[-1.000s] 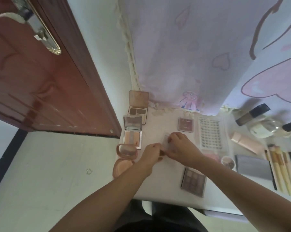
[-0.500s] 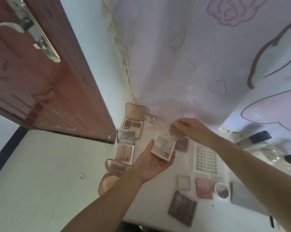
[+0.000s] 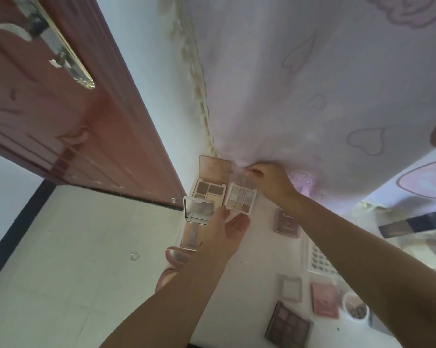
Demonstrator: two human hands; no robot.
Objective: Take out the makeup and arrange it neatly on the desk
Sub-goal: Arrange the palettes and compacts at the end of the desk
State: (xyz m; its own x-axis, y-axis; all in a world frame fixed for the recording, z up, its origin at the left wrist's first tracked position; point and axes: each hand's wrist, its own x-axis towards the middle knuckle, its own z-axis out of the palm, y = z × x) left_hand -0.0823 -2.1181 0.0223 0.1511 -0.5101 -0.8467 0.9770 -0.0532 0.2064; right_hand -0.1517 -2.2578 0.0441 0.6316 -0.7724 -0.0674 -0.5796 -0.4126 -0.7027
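My left hand [image 3: 225, 228] lies flat and relaxed at the near edge of a nine-pan palette [image 3: 240, 200] resting on the white tabletop [image 3: 252, 267]; my right hand [image 3: 268, 180] pinches the palette's clear lid [image 3: 242, 180] at the far edge, against the pink curtain [image 3: 299, 96]. Three open compacts line the left rim: a brown four-pan one [image 3: 208, 190], a mirrored one [image 3: 197, 222] and a round pink one [image 3: 174, 257]. Nearer me sit a dark palette [image 3: 288, 325], two pink squares [image 3: 286, 223] [image 3: 324, 300], a small pale case [image 3: 290, 287] and a little jar [image 3: 356, 308], with bare white surface between the two groups. A red-brown door [image 3: 61, 109] stands just left of the tabletop.
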